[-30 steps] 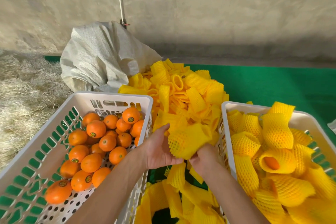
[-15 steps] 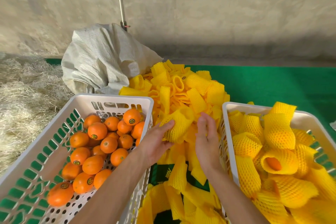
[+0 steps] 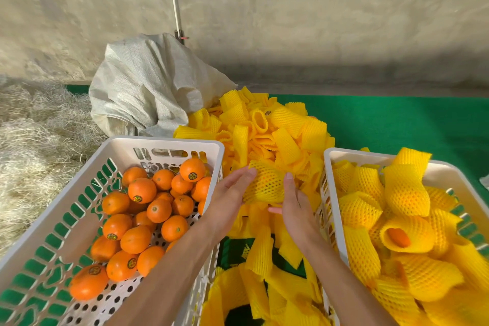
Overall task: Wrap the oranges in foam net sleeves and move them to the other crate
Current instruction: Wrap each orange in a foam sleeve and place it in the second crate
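Since half a second ago both hands have closed in on one foam net sleeve (image 3: 266,184) at the near edge of the loose sleeve pile (image 3: 267,130), between the two crates. The left hand (image 3: 229,200) lies against the sleeve's 9 o'clock side, fingers extended, fingertips at its top edge; the right hand (image 3: 296,209) lies against its 3 o'clock side, fingers extended upward, thumb pointing toward 9 o'clock under it. Each grip is spread flat, the sleeve pressed between the two hands rather than pinched; whether it holds an orange cannot be told. Unwrapped oranges (image 3: 148,214) fill the left crate (image 3: 53,209) at 9 o'clock of the hands. The right crate (image 3: 328,156) at 3 o'clock holds sleeved oranges (image 3: 404,235), one showing orange at its open end. More flat sleeves lie below the wrists at 6 o'clock. A white woven sack (image 3: 148,87) stands at 11 o'clock, straw (image 3: 34,145) beyond the left crate, green matting (image 3: 397,122) at 2 o'clock.
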Tool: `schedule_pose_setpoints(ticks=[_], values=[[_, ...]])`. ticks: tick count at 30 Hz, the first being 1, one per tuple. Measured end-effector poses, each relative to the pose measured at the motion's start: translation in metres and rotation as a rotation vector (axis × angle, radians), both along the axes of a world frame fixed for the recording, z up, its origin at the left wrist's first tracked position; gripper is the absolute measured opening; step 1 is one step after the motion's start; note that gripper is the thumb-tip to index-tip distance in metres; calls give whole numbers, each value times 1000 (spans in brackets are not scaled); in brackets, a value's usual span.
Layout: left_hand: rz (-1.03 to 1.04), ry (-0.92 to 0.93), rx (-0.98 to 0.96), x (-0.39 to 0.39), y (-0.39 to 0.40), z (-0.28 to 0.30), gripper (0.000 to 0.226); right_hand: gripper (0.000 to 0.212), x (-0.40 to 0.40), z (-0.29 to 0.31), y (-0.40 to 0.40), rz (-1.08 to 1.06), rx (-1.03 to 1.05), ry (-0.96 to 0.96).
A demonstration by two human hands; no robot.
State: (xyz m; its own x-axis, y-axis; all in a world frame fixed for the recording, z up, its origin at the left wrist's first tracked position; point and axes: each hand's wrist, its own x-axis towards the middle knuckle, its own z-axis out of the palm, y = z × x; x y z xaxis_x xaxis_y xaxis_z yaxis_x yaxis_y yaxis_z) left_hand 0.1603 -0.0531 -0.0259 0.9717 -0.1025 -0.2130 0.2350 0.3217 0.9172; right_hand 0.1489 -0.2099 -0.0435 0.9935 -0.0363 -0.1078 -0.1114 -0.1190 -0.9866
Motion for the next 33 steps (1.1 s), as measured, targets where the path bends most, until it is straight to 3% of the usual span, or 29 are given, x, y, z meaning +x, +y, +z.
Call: schedule_pose_setpoints(ticks=[2,5,9,11,13,14,15,17,18,22,26,29,33], values=[[-50,-57,117,-2,-3,-3,60,42,0,-3,0,38,17,0],[-69,-124,200,-2,-4,-14,30,45,0,-7,-1,82,31,-19],[4,-77,251,-3,-6,-12,10,73,-1,-5,3,-42,44,-77],[22,-93,271,-4,-5,-11,18,91,0,-4,3,-84,77,-73],[59,-105,296,-4,-6,-11,51,105,1,-5,0,-80,151,-66],[80,-104,292,-4,-6,-10,63,102,3,-6,-2,-47,172,-57],[97,-113,278,-3,-5,-11,64,86,4,-6,-2,9,185,-53],[89,-123,230,-2,-4,-12,47,54,4,-4,-3,96,207,-51],[54,-122,203,-3,-3,-12,40,49,3,-2,-3,89,224,-55],[-84,-173,124,-7,-7,-8,34,53,2,5,-6,-69,437,-68],[-61,-136,190,-7,-10,-11,32,37,5,19,-15,-245,815,-68],[-42,-56,171,-3,-7,-15,28,53,9,31,-32,-419,1006,-52],[-70,-8,185,-3,-7,-16,26,68,12,33,-48,-470,1066,-65]])
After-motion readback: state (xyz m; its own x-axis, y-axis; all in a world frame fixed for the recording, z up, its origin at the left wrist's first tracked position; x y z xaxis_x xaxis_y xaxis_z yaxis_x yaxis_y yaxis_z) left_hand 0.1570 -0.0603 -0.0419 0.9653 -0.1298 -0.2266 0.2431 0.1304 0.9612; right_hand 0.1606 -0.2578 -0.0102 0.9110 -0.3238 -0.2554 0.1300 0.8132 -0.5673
